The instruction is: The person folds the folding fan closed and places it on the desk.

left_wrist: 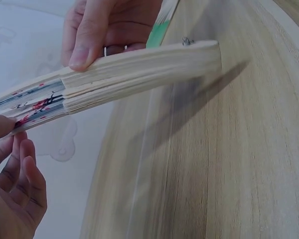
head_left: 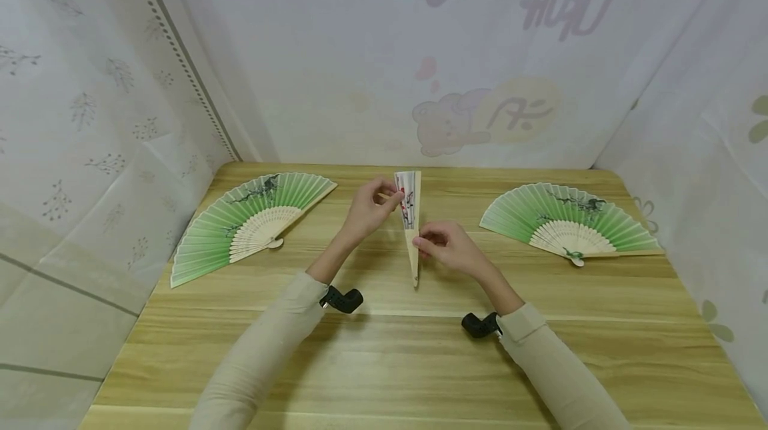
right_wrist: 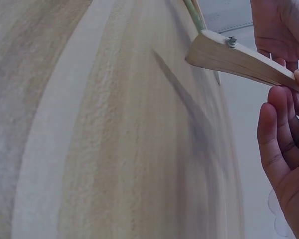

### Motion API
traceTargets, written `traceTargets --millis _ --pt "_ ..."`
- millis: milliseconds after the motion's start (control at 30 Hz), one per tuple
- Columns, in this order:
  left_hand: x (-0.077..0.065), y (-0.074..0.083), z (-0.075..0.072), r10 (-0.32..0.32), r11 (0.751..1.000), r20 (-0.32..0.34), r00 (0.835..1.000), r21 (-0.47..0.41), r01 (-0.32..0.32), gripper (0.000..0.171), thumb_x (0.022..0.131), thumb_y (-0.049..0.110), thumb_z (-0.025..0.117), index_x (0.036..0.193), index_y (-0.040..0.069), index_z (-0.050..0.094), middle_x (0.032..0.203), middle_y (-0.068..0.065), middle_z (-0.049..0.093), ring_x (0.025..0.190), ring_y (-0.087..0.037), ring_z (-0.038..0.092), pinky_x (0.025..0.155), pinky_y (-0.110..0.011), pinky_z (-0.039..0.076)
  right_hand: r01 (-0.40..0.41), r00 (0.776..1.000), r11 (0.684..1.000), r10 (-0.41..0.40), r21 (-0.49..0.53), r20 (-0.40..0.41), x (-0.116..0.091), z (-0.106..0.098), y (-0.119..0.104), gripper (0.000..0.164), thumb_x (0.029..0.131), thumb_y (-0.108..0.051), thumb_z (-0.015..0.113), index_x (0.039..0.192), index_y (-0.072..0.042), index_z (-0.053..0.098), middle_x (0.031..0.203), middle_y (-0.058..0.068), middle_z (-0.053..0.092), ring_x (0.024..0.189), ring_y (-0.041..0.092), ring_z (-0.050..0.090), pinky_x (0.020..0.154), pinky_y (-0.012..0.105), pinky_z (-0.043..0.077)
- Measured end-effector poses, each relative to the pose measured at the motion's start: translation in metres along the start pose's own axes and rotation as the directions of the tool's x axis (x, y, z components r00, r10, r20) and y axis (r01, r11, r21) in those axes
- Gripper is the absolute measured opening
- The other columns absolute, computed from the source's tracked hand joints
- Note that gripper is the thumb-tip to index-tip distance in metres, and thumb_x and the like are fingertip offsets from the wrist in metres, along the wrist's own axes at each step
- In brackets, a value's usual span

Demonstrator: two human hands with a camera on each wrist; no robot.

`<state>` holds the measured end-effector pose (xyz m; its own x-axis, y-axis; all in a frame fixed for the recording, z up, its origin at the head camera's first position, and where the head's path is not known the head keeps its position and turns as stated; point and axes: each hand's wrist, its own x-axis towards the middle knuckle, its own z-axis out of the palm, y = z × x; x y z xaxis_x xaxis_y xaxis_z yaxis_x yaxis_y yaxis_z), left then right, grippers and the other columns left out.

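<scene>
sleeves (head_left: 267,343), running out past the bottom edge. pinches a nearly closed fan (head_left: 411,217) above the table (head_left: 390,363), between green fans (head_left: 246,217): thumb and fingers of left hand (head_left: 367,210) on cloth (head_left: 406,200), of right hand (head_left: 451,247) on ribs (left_wrist: 139,74). cloth out of sight in the right wrist view; right hand partly hidden behind ribs in the left.

L fan (head_left: 246,220), R fan (head_left: 564,220) block far sides, folded fan (head_left: 411,207) & fingers (left_wrist: 36,179) the middle, cloth (head_left: 336,83) the back; room on surface (head_left: 396,377) b/w sleeves (head_left: 270,343).
</scene>
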<state>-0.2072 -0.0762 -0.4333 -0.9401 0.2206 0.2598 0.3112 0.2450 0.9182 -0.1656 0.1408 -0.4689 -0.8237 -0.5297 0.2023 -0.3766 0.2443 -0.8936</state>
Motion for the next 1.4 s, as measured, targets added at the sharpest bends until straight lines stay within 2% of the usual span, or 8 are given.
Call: traceTargets --millis 167,300,467,600,700,933,1167,1400 --pt "0.0 0.0 0.0 0.022 0.999 -0.002 1.0 0.027 -0.022 0.009 0.097 0.005 0.07 0.102 -0.002 0.066 0.093 -0.012 0.066 0.08 -0.031 0.066 0.067 -0.029 0.052 0.035 0.999 0.999 -0.035 -0.018 0.016 -0.001 -0.001 0.0 0.011 0.099 -0.006 0.068 0.089 -0.005 0.072 0.079 0.02 0.066 0.067 0.021 0.059 0.059 0.026 0.048" --pt "0.0 0.001 0.001 0.022 1.0 0.004 1.0 0.013 -0.022 0.01 0.097 0.004 0.068 0.103 -0.003 0.066 0.093 -0.013 0.066 0.079 -0.037 0.066 0.064 -0.027 0.051 0.042 0.999 0.999 -0.041 -0.03 0.024 0.0 -0.001 -0.002 0.011 0.099 -0.008 0.068 0.088 -0.006 0.071 0.078 0.017 0.065 0.066 0.016 0.056 0.057 0.026 0.045" --pt "-0.002 0.001 -0.002 -0.019 1.0 -0.013 1.0 -0.025 0.018 0.011 0.1 0.009 0.067 0.103 -0.001 0.064 0.091 -0.011 0.064 0.076 -0.039 0.065 0.06 -0.026 0.047 -0.035 0.999 0.998 0.036 0.043 -0.026 -0.003 -0.001 0.001 0.012 0.101 -0.008 0.066 0.093 0.0 0.069 0.079 0.015 0.064 0.069 0.03 0.059 0.061 0.034 0.05" --pt "-0.004 -0.002 -0.008 -0.041 0.998 -0.042 0.998 -0.041 0.039 0.011 0.1 0.011 0.067 0.101 0.001 0.064 0.089 -0.009 0.064 0.069 -0.022 0.062 0.058 -0.025 0.045 -0.095 0.99 0.987 0.107 0.126 -0.089 -0.006 -0.003 0.003 0.013 0.101 -0.005 0.064 0.095 0.006 0.068 0.08 0.017 0.065 0.07 0.034 0.063 0.065 0.042 0.056" --pt "-0.006 0.002 -0.011 -0.035 0.998 -0.051 0.998 -0.057 0.033 0.012 0.1 0.009 0.067 0.101 -0.002 0.064 0.089 -0.012 0.064 0.067 -0.017 0.061 0.057 -0.024 0.046 -0.107 0.986 0.985 0.123 0.138 -0.109 -0.007 -0.004 0.004 0.013 0.101 -0.004 0.064 0.096 0.007 0.068 0.082 0.015 0.067 0.071 0.031 0.065 0.067 0.043 0.058" --pt "-0.004 -0.006 -0.012 0.042 0.997 -0.077 0.996 -0.068 -0.047 0.008 0.097 0.007 0.068 0.097 0.001 0.064 0.085 -0.009 0.064 0.064 -0.021 0.062 0.056 -0.025 0.047 -0.064 0.995 0.992 0.072 0.109 -0.065 -0.009 -0.006 -0.038 0.012 0.1 0.005 0.061 0.095 0.014 0.065 0.083 0.036 0.062 0.074 0.055 0.059 0.068 0.059 0.054" --pt "-0.002 -0.002 -0.005 0.025 0.999 -0.047 0.999 -0.044 -0.027 0.008 0.096 0.004 0.068 0.1 -0.003 0.065 0.088 -0.013 0.066 0.07 -0.032 0.064 0.058 -0.024 0.049 0.005 1.0 0.999 -0.006 -0.035 -0.024 -0.005 -0.003 -0.046 0.006 0.096 0.006 0.065 0.092 0.009 0.067 0.081 0.017 0.063 0.071 0.023 0.056 0.063 0.029 0.047" --pt "-0.002 0.003 -0.001 0.004 0.999 -0.003 1.0 -0.04 -0.004 0.011 0.099 0.003 0.066 0.107 -0.004 0.068 0.093 -0.015 0.067 0.071 -0.029 0.065 0.056 -0.024 0.049 0.011 1.0 0.997 -0.009 -0.077 0.02 -0.001 -0.001 -0.05 0.009 0.097 0.005 0.065 0.089 0.007 0.068 0.079 0.016 0.063 0.069 0.022 0.054 0.062 0.028 0.045"
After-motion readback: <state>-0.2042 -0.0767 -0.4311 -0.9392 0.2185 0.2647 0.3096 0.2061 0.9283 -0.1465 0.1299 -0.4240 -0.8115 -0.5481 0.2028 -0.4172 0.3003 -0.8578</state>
